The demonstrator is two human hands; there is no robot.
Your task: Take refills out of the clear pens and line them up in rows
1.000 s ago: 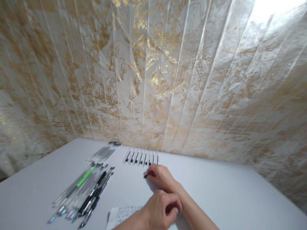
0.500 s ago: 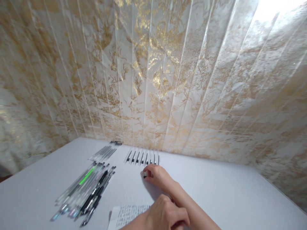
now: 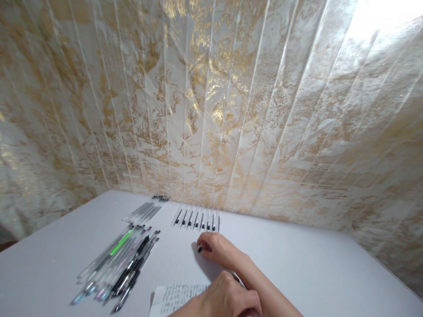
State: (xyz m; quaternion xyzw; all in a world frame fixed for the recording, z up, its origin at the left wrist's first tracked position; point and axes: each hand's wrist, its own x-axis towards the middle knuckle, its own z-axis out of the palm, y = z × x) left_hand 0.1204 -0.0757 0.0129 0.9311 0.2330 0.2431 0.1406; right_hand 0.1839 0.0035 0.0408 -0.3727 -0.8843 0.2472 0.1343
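Observation:
My right hand [image 3: 216, 249] reaches forward over the white table [image 3: 297, 264], fingers curled round a small black-tipped piece [image 3: 200, 249] that pokes out at the fingertips. It is just in front of a neat row of clear pieces with black tips [image 3: 196, 219] lying by the wall. My left hand [image 3: 228, 299] is closer to me, fingers closed in a loose fist beside a sheet of written paper [image 3: 173, 297]. What it holds, if anything, is hidden.
A pile of several gel pens [image 3: 119, 262], one green, lies at the left. Behind it is a bundle of thin clear refills [image 3: 142, 212] and a few small black bits [image 3: 161, 198]. A gold-and-white panelled wall [image 3: 211, 110] closes the table's far side.
My right hand has pulled back a little from the row towards me, keeping the black-tipped piece. My left hand has sunk lower in view.

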